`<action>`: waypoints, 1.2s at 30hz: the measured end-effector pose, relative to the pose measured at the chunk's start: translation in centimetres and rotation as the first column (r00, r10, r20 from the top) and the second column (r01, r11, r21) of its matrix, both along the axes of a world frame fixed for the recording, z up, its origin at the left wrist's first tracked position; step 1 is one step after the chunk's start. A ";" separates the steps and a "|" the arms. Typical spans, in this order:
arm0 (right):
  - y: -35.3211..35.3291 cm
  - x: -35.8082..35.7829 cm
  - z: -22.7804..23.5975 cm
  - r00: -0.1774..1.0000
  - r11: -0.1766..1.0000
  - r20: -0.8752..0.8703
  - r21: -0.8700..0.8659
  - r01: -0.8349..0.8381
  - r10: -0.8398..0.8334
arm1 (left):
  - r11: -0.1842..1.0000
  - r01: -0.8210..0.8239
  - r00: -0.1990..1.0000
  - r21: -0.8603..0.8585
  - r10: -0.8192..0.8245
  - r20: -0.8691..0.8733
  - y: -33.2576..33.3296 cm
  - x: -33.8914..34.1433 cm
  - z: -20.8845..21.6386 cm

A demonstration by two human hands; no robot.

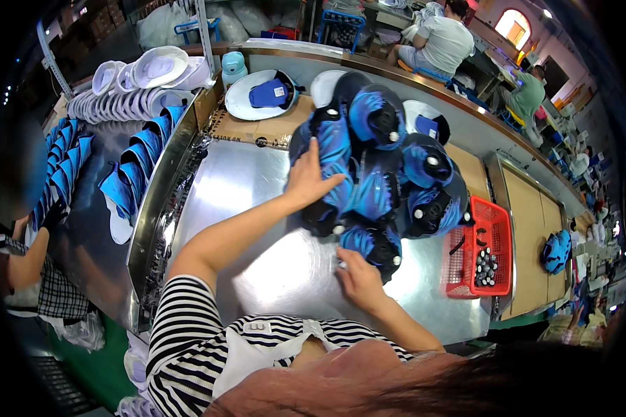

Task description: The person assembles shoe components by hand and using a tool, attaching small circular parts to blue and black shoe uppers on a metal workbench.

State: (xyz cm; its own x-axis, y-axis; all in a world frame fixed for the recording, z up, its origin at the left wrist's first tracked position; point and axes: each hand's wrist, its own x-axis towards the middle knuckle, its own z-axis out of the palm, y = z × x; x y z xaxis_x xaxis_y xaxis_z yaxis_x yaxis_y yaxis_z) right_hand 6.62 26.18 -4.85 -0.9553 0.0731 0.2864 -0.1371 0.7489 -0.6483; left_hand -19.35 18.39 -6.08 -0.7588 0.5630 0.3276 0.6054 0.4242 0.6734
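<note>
A heap of blue-and-black patterned caps [375, 191] lies on the metal worktop, several of them showing a small white-tipped black piece. My left hand [306, 177] rests against the left side of the heap, its fingers stretched out and the thumb apart on a blue cap [335, 182]. Close to the nearest cap [371, 244], at the front of the heap, is my right hand [360, 274], thumb and fingers drawn together. Something small and pale shows at those fingertips, too little of it to name.
Right of the heap stands a red plastic basket [501, 267] holding small black-and-white pieces. White round forms [261, 111] with blue parts lie along the back edge. Beyond the left metal rim [149, 222] are stacked white visors [129, 104], blue pieces [146, 153] and another person's arm [31, 257].
</note>
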 end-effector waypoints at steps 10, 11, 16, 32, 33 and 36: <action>2.9 2.9 -0.8 0.979 0.968 -0.097 -0.199 0.155 -0.177 | 0.984 0.138 0.738 0.115 -0.179 0.651 6.0 -6.3 3.1; 2.5 2.4 -0.9 0.986 0.968 -0.073 -0.212 0.131 -0.149 | 0.996 0.046 0.854 0.073 -0.077 0.515 5.3 -9.1 2.8; -0.8 -0.1 -2.4 0.985 0.889 0.141 -0.433 0.152 -0.100 | 0.928 -0.371 0.878 -0.021 0.343 -0.335 4.0 -19.8 -3.2; -3.0 -1.7 -2.3 0.984 0.436 0.175 -0.887 0.152 0.014 | 0.617 -0.200 0.882 0.761 -0.226 0.414 -14.4 3.6 9.3; -3.3 -2.3 -1.9 0.993 0.433 0.119 -0.895 0.106 0.001 | 0.579 -0.249 0.853 0.776 -0.248 0.459 -15.5 6.8 7.1; -4.6 -4.9 -1.7 0.994 0.443 0.105 -0.891 0.096 -0.005 | 0.735 -0.422 0.584 0.531 -0.229 0.779 -16.8 18.2 1.6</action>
